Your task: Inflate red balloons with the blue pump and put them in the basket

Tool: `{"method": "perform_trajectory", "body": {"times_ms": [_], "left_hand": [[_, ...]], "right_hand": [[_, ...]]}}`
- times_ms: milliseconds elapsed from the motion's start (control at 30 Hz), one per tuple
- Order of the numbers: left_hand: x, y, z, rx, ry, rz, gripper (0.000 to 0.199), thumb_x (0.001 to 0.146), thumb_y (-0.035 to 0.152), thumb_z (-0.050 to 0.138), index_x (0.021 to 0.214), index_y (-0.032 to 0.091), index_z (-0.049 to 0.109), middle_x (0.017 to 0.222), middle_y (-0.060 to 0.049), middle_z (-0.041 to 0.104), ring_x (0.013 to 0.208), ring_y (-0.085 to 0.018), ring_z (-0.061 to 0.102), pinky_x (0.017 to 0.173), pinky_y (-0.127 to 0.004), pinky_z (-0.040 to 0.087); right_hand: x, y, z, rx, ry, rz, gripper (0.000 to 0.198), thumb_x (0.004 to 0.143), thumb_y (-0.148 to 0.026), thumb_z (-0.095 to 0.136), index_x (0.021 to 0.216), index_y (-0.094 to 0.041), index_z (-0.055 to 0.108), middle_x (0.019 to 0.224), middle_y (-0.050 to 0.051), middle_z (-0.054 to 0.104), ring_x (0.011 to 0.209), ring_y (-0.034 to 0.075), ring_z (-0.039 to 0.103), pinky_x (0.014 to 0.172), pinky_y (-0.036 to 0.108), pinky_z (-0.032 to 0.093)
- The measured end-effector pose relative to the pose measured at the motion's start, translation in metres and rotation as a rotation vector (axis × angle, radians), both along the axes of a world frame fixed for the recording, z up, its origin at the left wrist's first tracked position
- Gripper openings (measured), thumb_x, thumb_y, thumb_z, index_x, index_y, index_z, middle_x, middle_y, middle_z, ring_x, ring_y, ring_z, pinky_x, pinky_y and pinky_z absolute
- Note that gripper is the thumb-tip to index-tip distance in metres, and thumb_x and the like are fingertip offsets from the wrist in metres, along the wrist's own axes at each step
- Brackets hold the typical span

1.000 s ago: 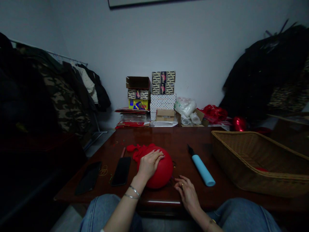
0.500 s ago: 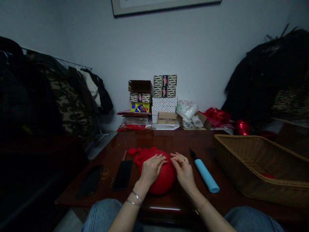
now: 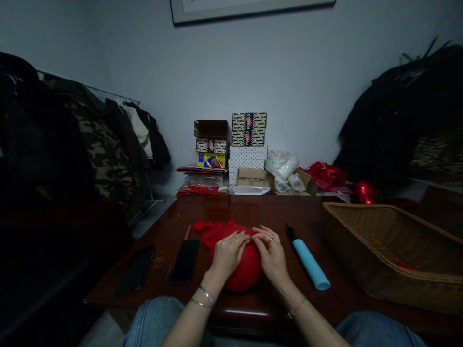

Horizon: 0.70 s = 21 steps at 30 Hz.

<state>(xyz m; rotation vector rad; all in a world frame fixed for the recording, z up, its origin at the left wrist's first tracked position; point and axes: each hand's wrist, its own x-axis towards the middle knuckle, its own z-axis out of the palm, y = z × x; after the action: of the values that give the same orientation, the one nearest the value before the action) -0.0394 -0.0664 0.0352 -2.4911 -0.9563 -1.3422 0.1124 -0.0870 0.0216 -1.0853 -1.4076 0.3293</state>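
Note:
A round, inflated red balloon (image 3: 243, 278) rests on the brown table in front of me. My left hand (image 3: 229, 251) is closed at its top, thumb and fingers pinched together on the balloon. From the right, my right hand (image 3: 269, 250) pinches at the same spot, its fingertips meeting those of the left. The bit of balloon between the fingertips is hidden. Behind and left of the balloon lies a heap of limp red balloons (image 3: 213, 231). A light blue balloon pump (image 3: 311, 264) with a black nozzle lies right of my right hand.
Left of the balloon lie a black phone (image 3: 184, 262), a second dark flat phone-like thing (image 3: 135, 270) and thin yellow rubber bands (image 3: 157, 260). A wicker basket (image 3: 379, 260) holding something red stands at the right. Stacked boxes (image 3: 248, 159) stand beyond the table.
My right hand has moved a little left, so its fingertips now meet my left hand's. The left hand stays on the balloon. The view has shifted slightly.

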Motion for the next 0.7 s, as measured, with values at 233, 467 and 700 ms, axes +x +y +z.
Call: {"method": "perform_trajectory", "body": {"times_ms": [233,467,700], "left_hand": [[-0.001,0.000,0.000,-0.006,-0.019,0.006,0.020,0.083,0.013,0.055,0.097,0.021,0.067,0.095,-0.002,0.072,0.090,-0.018,0.067,0.087,-0.034,0.053],[0.000,-0.001,0.001,-0.019,-0.030,-0.013,0.023,0.085,0.016,0.054,0.104,0.022,0.066,0.100,-0.002,0.071,0.092,-0.017,0.067,0.089,-0.032,0.052],[-0.001,-0.002,0.003,-0.047,0.020,-0.041,0.036,0.085,0.013,0.052,0.119,0.025,0.059,0.111,-0.003,0.067,0.096,-0.017,0.066,0.090,-0.033,0.051]], "right_hand": [[0.006,0.000,-0.001,-0.032,-0.021,0.080,0.016,0.083,-0.037,0.054,0.077,-0.028,0.066,0.110,0.004,0.065,0.121,0.023,0.042,0.101,0.049,0.031],[0.011,0.002,-0.002,-0.048,-0.015,0.099,0.017,0.084,-0.038,0.054,0.079,-0.027,0.066,0.117,0.005,0.062,0.125,0.024,0.040,0.104,0.050,0.027],[0.011,0.004,0.001,-0.046,-0.028,0.119,0.018,0.084,-0.038,0.053,0.078,-0.026,0.066,0.118,0.005,0.061,0.125,0.024,0.039,0.104,0.050,0.027]]}}
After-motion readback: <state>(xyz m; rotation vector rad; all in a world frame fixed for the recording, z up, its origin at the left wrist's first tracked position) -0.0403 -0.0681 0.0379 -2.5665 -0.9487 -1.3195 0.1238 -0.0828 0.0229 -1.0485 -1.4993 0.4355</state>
